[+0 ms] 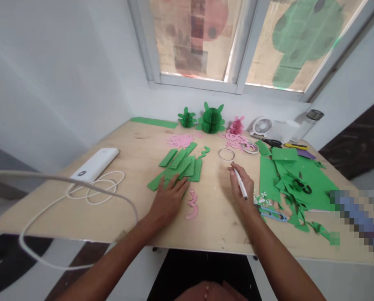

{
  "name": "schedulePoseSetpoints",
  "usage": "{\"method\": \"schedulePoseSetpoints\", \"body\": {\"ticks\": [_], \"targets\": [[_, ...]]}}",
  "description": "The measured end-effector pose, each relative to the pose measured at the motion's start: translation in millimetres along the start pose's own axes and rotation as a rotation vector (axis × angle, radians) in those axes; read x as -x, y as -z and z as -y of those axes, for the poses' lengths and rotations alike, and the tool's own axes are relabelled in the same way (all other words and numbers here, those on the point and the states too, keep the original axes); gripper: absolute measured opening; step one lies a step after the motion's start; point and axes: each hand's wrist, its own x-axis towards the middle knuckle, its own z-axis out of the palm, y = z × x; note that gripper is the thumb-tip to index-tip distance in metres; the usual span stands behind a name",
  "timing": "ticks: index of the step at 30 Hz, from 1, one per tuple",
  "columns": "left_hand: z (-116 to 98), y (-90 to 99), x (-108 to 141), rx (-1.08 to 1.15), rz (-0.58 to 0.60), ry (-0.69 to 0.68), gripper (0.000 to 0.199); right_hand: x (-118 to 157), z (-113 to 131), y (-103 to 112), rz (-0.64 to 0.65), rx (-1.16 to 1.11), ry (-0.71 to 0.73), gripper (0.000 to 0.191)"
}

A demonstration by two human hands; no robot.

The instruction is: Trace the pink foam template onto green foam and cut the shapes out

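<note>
My left hand [168, 198] lies flat with fingers spread on the near end of several overlapping green paper strips [177, 163]. A white pen [240, 183] is held between the fingers of my right hand [242, 188], above the table. Just right of my left hand is a pink curled paper cutout [192, 205]. A small green curled cutout [204, 152] sits beyond the strips. Past the pen tip, a thin ring [226, 154] rests on the wood.
Green sheets [318, 184] and scraps cover the right side, near a light blue cutter [272, 214]. A white power bank [96, 164] with a looped cable is at left. Paper figures [211, 120], a small fan [262, 125] and a bottle [306, 125] stand at the back.
</note>
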Motion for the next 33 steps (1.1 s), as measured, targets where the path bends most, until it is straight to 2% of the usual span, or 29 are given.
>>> {"method": "schedulePoseSetpoints", "body": {"ticks": [4, 6, 10, 14, 18, 22, 29, 33], "targets": [[16.1, -3.3, -9.9, -0.024, -0.074, -0.063, 0.055, 2.2, 4.3, -0.7, 0.038, 0.062, 0.033, 0.031], [16.2, -6.6, -13.2, 0.008, -0.162, -0.031, 0.050, 2.4, 7.0, -1.1, 0.056, 0.112, 0.051, 0.031], [-0.8, -5.5, -21.8, 0.137, -0.262, -0.017, 0.037, 2.6, 9.6, -1.4, 0.048, 0.176, 0.067, 0.031], [-22.7, 0.8, -40.8, 0.246, -0.357, -0.021, 0.034, 3.8, 9.6, -1.5, 0.065, 0.185, 0.085, 0.032], [-36.0, 2.9, -61.1, 0.312, -0.359, -0.028, 0.033, 4.6, 9.2, -1.8, 0.077, 0.210, 0.086, 0.032], [-43.2, 4.0, -71.1, 0.348, -0.325, -0.047, 0.033, 4.0, 6.9, -3.2, 0.085, 0.218, 0.106, 0.032], [-44.9, -1.3, -67.2, 0.321, -0.414, -0.028, 0.031, 2.6, 0.4, -9.3, 0.167, 0.414, 0.072, 0.033], [-46.1, -3.5, -61.7, 0.350, -0.496, -0.076, 0.027, 1.8, -1.7, -7.6, 0.191, 0.470, 0.087, 0.036]]}}
